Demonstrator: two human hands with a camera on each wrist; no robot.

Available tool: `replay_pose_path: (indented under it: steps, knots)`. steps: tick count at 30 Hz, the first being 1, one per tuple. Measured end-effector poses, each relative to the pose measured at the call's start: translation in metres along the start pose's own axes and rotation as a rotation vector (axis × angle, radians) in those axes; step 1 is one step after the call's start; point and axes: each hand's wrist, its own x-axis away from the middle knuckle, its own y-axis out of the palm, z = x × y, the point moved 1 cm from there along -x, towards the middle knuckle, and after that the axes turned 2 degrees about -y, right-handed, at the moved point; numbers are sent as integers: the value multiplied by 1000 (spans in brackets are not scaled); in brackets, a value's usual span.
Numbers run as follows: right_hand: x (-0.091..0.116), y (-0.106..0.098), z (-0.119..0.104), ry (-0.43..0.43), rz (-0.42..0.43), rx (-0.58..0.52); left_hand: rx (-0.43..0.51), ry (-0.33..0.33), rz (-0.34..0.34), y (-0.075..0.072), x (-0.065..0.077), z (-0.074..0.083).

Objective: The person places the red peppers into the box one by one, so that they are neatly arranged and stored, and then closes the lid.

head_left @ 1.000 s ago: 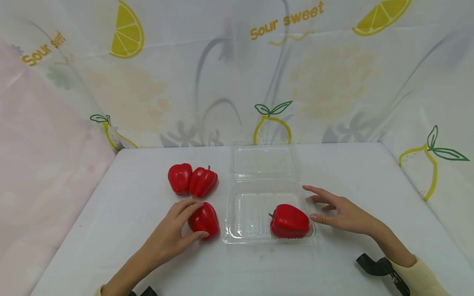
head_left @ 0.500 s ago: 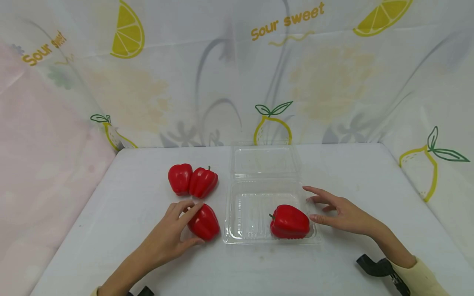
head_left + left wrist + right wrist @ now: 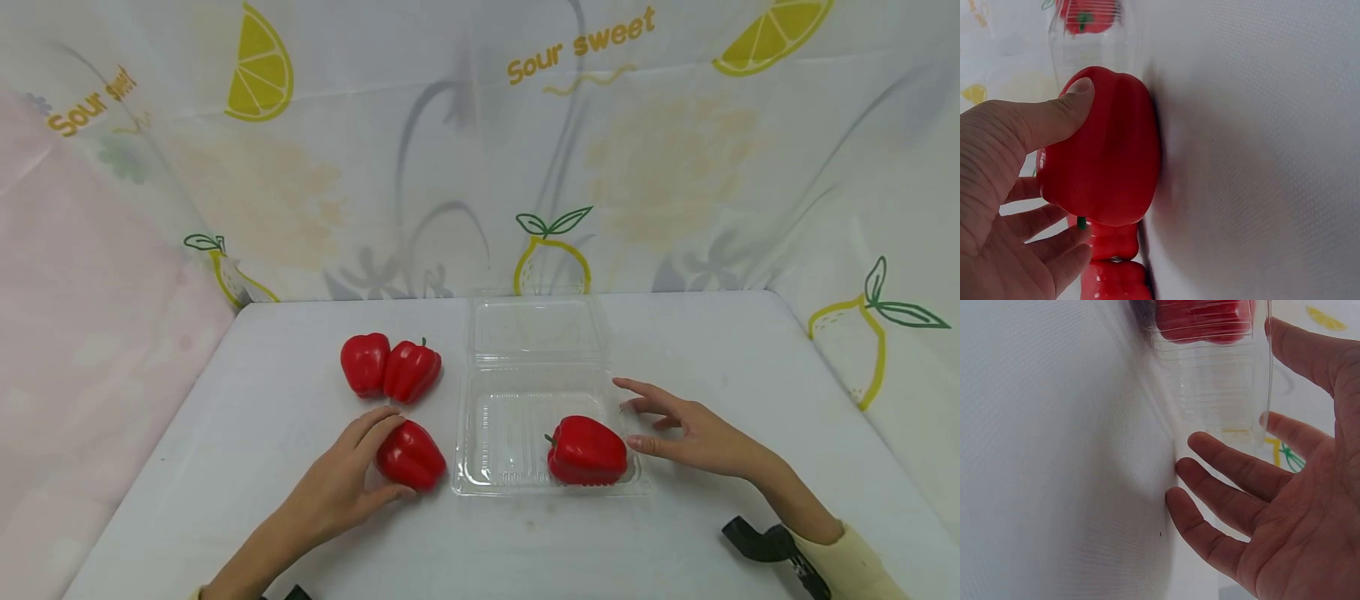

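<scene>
Left hand (image 3: 337, 479): thumb and fingers part-curled around a red bell pepper (image 3: 414, 457) resting on the white tabletop (image 3: 285, 408), just left of an opened clear plastic clamshell container (image 3: 517, 425). A second bell pepper (image 3: 587, 450) lies on its side in the container's base, near right. Two further bell peppers (image 3: 412, 372), touching, sit beyond the left hand. Right hand (image 3: 693, 433): fingers spread, gripping nothing, at the container's right rim; contact cannot be determined.

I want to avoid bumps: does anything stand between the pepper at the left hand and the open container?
Nothing loose visibly does: between the pepper by the left hand and the container there is only table, then the container's left rim. The back two peppers lie off that line.
</scene>
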Motion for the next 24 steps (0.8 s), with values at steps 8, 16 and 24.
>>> replay_pose_path:
  steps: [8, 16, 24]
  knots:
    - [0, 0, -1, 1, -1, 1, 61, -60, -40, 1, -2, 0]
    - [0, 1, 0, 2, -4, -1, 93, -67, -9, 2, -2, -2]
    - [0, 0, 0, 0, 0, 2, 85, -51, 43, -6, -5, 0]
